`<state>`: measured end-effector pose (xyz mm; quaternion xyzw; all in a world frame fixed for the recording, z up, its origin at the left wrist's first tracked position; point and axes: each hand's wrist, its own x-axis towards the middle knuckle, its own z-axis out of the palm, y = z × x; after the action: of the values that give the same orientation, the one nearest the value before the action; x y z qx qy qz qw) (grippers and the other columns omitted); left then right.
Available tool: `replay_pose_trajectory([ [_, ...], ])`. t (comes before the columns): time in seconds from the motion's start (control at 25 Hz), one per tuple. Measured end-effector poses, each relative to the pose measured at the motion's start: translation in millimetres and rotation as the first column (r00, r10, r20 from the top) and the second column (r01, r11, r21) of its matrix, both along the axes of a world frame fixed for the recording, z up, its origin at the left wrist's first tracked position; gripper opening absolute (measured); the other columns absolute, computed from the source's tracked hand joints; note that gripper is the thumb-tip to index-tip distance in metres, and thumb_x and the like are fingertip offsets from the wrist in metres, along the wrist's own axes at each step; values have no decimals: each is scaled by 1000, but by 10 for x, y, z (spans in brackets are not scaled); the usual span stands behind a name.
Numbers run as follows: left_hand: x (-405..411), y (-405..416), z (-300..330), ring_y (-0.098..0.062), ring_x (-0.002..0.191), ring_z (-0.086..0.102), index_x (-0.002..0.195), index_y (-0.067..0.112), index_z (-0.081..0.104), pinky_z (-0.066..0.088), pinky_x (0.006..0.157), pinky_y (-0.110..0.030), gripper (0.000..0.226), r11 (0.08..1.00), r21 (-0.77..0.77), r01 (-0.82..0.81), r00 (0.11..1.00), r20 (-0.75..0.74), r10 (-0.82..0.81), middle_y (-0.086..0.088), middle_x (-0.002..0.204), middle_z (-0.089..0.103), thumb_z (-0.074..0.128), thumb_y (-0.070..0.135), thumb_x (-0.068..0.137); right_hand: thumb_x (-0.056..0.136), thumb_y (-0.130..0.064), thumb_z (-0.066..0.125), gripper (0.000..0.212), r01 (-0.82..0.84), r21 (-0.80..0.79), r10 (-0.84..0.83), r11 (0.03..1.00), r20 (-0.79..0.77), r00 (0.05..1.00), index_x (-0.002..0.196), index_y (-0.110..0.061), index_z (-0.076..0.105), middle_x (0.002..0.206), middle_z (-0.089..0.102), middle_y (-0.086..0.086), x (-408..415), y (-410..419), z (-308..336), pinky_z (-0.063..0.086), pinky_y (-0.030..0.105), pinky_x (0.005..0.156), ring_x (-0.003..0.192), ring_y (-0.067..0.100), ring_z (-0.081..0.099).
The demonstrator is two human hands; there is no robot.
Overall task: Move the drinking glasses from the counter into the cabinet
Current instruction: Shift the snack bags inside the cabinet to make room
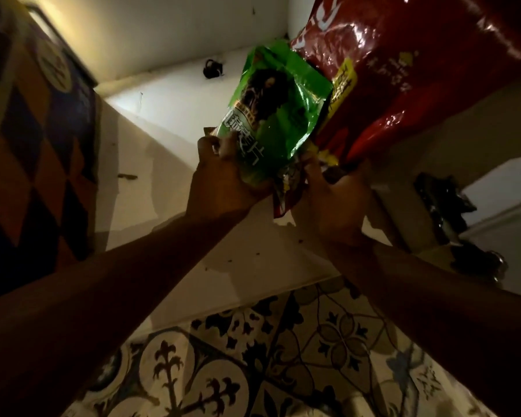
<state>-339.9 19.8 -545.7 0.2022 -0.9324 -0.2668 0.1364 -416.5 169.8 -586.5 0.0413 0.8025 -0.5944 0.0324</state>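
**Clearing shelf space; no glass in hand**

Both arms reach up into the open cabinet (193, 94), seen steeply from below. Dim light, detail poor.

Left hand (220, 173): fingers curled round the lower edge of a green snack bag (271, 112), gripping it from the left side. The knuckles show; the fingertips are tucked against the foil.

Right hand (331, 203): curled on a bunch of crumpled wrappers (286, 191) under the green bag, next to the big red bag (403, 64). Exactly which packet the fingers hold I cannot tell; the shadow is too deep.

The red bag leans over the green one from the right, touching or overlapping it at the top. Dark clutter (445, 200) sits further right on the shelf. The patterned cabinet door (36, 139) stands open at left; patterned wall tiles (283, 341) run below the shelf.

Drinking glasses: none in view. Presumably on the counter, below and out of frame.

Judgement: this looks like a preparatory step, shifting the packets aside to free room on the shelf. No glass has gone in that I can see.

Next move likely calls for pushing or lifting the bags clear to one side, letting go with at least one hand, then reaching down for a glass. The loose foil bags are slippery and top-heavy and could slump back into the cleared spot.
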Motion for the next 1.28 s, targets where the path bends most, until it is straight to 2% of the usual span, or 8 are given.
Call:
replay_pose_trajectory([
  [0.2,-356,-368,-128,-39,130,52,154,10,38,53,101,-42,91,985,-160,58,998,12,-57,-20,155,37,81,41,79,86,-49,75,70,66,-39,-74,997,-261,962,132,-2,50,106,69,7,-275,-347,-110,56,33,83,95,19,67],
  [0.36,-653,-739,-229,-42,136,49,153,5,39,49,106,-46,83,988,-124,88,996,4,-88,-20,160,36,80,15,82,80,-53,76,61,61,-60,-78,996,-344,936,117,-9,55,90,59,-20,-541,-634,-197,42,-1,73,86,-16,59],
  [0.48,-899,-940,-267,-35,139,49,153,5,40,54,101,-44,75,987,-101,124,992,0,-125,-19,155,44,75,12,87,81,-48,76,65,48,-36,-56,998,-307,950,122,-1,55,105,66,2,-769,-818,-212,52,18,85,97,12,66],
  [0.56,-1072,-1051,-236,-20,104,70,150,8,46,60,71,-29,61,998,49,32,999,-35,-30,-5,119,66,68,20,95,88,-43,73,61,42,36,-30,998,-295,955,125,0,53,111,66,11,-899,-917,-209,55,36,89,102,25,66],
  [0.68,-1315,-1201,-205,-7,87,49,143,11,53,43,64,-9,63,992,127,-11,1000,-26,15,20,86,47,73,27,85,95,-42,66,56,39,183,19,982,-303,953,128,1,53,115,67,14,-1082,-1031,-185,54,39,88,104,28,66],
  [0.84,-1506,-1345,-179,3,83,61,142,14,53,43,58,-9,45,999,32,-29,999,-21,30,4,119,57,63,19,98,96,-42,63,53,52,281,25,958,-264,964,126,0,53,117,68,14,-1338,-1211,-136,51,31,78,104,28,68],
  [0.96,-1576,-1385,-132,-29,111,65,144,11,51,51,81,-30,55,999,-47,-12,999,43,14,-13,136,60,70,17,92,96,-44,63,57,76,313,6,947,-252,968,128,1,52,115,69,13,-1472,-1333,-152,40,25,70,103,28,69],
  [1.28,-1681,-1372,-96,-32,123,56,149,13,46,48,98,-36,60,998,-69,-12,997,78,17,-8,152,46,66,10,93,95,-38,66,64,-16,269,61,963,-160,985,141,-1,43,133,63,14,-1587,-1379,-147,36,19,81,120,29,62],
])
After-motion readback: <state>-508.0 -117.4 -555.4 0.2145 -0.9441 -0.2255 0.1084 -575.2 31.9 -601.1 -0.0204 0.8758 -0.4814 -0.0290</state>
